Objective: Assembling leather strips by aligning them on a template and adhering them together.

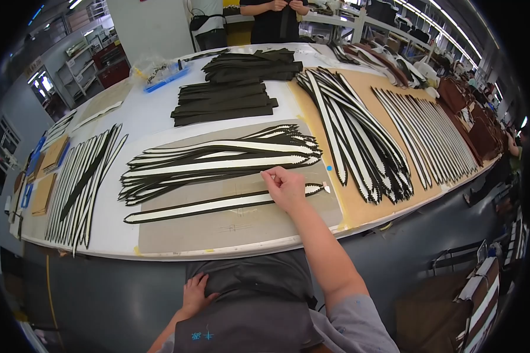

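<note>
My right hand [285,187] is over a single long strip [218,206], white with black edges and a pointed end. Thumb and fingers are pinched together; whatever lies between them, if anything, is too small to make out. A small pale tab [327,188] sits at the strip's right tip. Just beyond, a heap of similar black-and-white strips [218,159] lies across the grey mat [277,226]. My left hand [197,294] rests on the dark apron [247,294] below the table edge, fingers stretched out and holding nothing.
Dark fabric strips [224,103] are stacked at the back, beside a blue tray [166,79]. More black-and-white strips [359,135] lie to the right, with a spread row [427,138] beyond. Another row [82,182] is at left, near brown cards [44,194]. A person [274,20] stands across the table.
</note>
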The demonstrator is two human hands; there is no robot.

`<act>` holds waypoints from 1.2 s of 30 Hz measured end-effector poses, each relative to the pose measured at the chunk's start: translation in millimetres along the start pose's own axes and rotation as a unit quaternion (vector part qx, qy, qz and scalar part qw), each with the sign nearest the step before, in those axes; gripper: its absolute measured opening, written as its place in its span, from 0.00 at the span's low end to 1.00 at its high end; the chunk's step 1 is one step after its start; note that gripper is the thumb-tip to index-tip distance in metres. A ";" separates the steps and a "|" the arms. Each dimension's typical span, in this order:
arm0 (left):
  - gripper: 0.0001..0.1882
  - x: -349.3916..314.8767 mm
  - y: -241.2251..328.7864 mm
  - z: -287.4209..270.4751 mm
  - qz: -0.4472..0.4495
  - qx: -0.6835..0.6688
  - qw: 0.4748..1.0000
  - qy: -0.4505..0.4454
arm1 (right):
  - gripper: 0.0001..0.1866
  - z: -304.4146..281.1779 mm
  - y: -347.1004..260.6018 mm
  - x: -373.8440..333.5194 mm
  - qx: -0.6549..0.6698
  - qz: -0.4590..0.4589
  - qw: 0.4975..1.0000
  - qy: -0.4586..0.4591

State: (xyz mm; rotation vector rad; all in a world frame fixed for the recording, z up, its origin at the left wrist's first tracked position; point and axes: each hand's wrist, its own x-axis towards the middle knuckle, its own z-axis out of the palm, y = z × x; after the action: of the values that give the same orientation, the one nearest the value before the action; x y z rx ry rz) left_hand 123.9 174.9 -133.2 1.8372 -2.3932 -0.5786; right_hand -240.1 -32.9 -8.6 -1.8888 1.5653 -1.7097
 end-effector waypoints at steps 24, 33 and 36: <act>0.16 18.8 -5.0 9.4 -0.043 -0.079 0.993 -0.082 | 0.08 -3.3 -5.1 -1.2 -0.023 0.015 1.000 -0.012; 0.22 14.8 -5.2 -31.2 -0.011 -0.088 0.979 -0.185 | 0.05 -4.6 -11.3 -2.0 0.004 0.032 0.999 -0.007; 0.24 25.3 12.3 -30.6 0.128 0.003 0.991 0.027 | 0.05 -1.5 -15.1 1.0 0.012 0.040 0.999 -0.010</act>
State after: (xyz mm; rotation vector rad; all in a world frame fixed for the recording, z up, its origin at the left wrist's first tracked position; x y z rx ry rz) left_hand 114.0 146.0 -105.0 1.4925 -2.5382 -0.4901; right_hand -232.9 -26.2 3.0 -1.8015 1.5842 -1.6638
